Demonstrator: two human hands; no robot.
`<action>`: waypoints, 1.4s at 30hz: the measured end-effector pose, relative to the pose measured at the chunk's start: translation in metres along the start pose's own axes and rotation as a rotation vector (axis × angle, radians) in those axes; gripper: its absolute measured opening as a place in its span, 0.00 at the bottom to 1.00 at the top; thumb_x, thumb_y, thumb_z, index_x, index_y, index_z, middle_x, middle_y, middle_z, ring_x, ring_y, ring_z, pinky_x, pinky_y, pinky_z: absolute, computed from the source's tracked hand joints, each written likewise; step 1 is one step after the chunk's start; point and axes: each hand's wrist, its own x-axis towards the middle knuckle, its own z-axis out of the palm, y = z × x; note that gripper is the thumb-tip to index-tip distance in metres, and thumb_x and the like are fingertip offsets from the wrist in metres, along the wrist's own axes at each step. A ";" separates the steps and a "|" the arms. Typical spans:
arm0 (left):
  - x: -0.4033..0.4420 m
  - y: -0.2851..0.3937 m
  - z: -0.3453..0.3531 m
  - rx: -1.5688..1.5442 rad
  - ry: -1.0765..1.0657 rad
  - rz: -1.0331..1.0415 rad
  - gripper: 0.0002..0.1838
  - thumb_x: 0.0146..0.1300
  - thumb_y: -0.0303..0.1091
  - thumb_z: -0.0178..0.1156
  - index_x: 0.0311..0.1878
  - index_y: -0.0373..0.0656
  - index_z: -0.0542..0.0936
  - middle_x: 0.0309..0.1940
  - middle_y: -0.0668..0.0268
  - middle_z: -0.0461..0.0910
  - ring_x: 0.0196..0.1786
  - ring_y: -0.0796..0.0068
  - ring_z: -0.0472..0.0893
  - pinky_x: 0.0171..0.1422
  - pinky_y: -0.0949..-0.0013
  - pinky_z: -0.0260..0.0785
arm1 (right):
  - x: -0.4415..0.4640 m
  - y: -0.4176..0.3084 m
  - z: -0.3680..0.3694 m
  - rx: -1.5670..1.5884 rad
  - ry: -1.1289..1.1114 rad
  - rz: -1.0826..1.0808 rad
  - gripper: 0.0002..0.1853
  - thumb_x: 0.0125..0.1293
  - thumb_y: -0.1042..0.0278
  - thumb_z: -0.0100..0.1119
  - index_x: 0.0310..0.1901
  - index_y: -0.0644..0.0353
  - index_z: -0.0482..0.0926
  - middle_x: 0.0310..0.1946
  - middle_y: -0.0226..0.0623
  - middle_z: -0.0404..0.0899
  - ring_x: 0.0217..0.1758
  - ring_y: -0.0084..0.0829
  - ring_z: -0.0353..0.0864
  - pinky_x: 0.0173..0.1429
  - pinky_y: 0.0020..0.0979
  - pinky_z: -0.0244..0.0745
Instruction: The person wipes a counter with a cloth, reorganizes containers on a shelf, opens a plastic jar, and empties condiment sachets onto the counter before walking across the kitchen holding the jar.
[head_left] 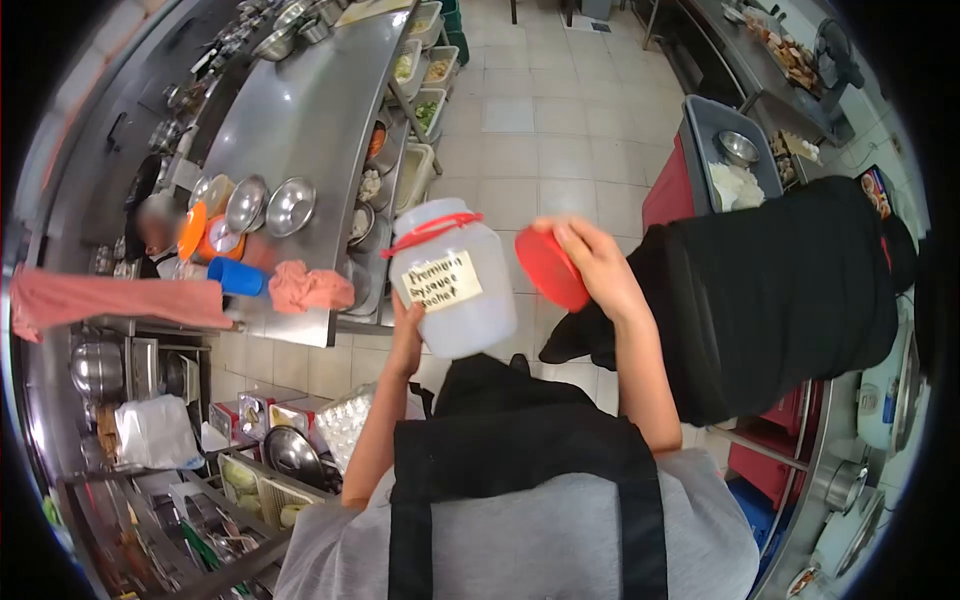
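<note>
A translucent plastic jar (470, 310) with a handwritten label reading "Premium soysauce sachet" is held at its left side by my left hand (407, 335), whose fingers are mostly hidden behind it. Red string or trim circles the jar's neck. Right of the jar, apart from it, my right hand (590, 262) grips a red lid (550, 268), thumb and fingers on its upper right edge. The jar's mouth faces away and its inside cannot be made out.
A steel table (290, 130) at the left bears metal bowls (291, 206), a blue cup (236, 276) and a pink cloth (310, 287). Close on the right is a person in black (780, 290). A grey tub (720, 130) stands beyond; boxes and racks are lower left.
</note>
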 end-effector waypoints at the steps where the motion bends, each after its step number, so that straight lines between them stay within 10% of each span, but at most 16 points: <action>1: 0.019 0.010 0.004 0.004 0.075 -0.011 0.44 0.67 0.49 0.56 0.77 0.51 0.43 0.70 0.58 0.59 0.70 0.60 0.63 0.72 0.55 0.59 | 0.034 0.000 -0.001 0.104 0.049 -0.026 0.16 0.76 0.58 0.48 0.55 0.58 0.79 0.37 0.27 0.78 0.38 0.16 0.75 0.47 0.23 0.73; 5: 0.115 -0.004 -0.032 -0.118 0.093 -0.027 0.43 0.67 0.51 0.57 0.76 0.49 0.45 0.71 0.59 0.59 0.72 0.60 0.62 0.75 0.55 0.54 | 0.164 0.006 -0.020 0.502 0.170 -0.126 0.16 0.77 0.58 0.47 0.56 0.59 0.77 0.41 0.29 0.80 0.40 0.20 0.78 0.49 0.25 0.75; 10: 0.271 0.016 -0.040 -0.212 -0.060 -0.171 0.44 0.67 0.57 0.56 0.75 0.48 0.47 0.69 0.62 0.63 0.72 0.62 0.63 0.75 0.55 0.56 | 0.298 0.018 -0.058 0.154 0.458 -0.184 0.15 0.76 0.60 0.49 0.51 0.60 0.80 0.39 0.29 0.81 0.40 0.20 0.76 0.47 0.24 0.72; 20: 0.604 0.099 0.155 0.231 -0.628 0.001 0.62 0.55 0.43 0.70 0.78 0.49 0.32 0.75 0.52 0.49 0.76 0.60 0.54 0.77 0.58 0.50 | 0.383 0.040 -0.190 -0.142 0.775 -0.038 0.13 0.72 0.61 0.53 0.46 0.59 0.84 0.34 0.31 0.78 0.39 0.22 0.74 0.47 0.26 0.70; 26: 0.742 0.118 0.286 0.267 -0.898 0.122 0.74 0.39 0.45 0.81 0.78 0.50 0.32 0.76 0.52 0.47 0.77 0.59 0.52 0.78 0.57 0.48 | 0.451 0.070 -0.273 0.102 0.927 0.243 0.31 0.74 0.38 0.42 0.42 0.60 0.85 0.34 0.30 0.80 0.38 0.22 0.74 0.42 0.27 0.71; 32: 0.895 0.122 0.317 0.824 -0.869 0.423 0.77 0.33 0.50 0.83 0.78 0.46 0.36 0.76 0.45 0.45 0.78 0.48 0.51 0.77 0.53 0.51 | 0.658 0.008 -0.400 0.131 0.743 0.187 0.40 0.71 0.29 0.32 0.36 0.62 0.83 0.35 0.33 0.80 0.38 0.25 0.75 0.45 0.31 0.73; 36: 0.986 0.133 0.313 0.933 -0.604 0.485 0.79 0.31 0.52 0.84 0.78 0.47 0.34 0.73 0.45 0.54 0.73 0.51 0.61 0.74 0.53 0.58 | 0.807 -0.050 -0.471 -0.250 0.233 0.254 0.42 0.71 0.28 0.30 0.37 0.64 0.80 0.34 0.35 0.79 0.37 0.26 0.73 0.46 0.30 0.71; 42: 1.140 0.144 0.351 0.758 -0.589 0.746 0.74 0.32 0.54 0.83 0.78 0.64 0.40 0.75 0.39 0.44 0.75 0.36 0.53 0.73 0.42 0.57 | 0.964 -0.086 -0.549 -0.275 0.049 0.182 0.43 0.70 0.26 0.30 0.41 0.67 0.78 0.33 0.37 0.78 0.36 0.28 0.72 0.48 0.31 0.70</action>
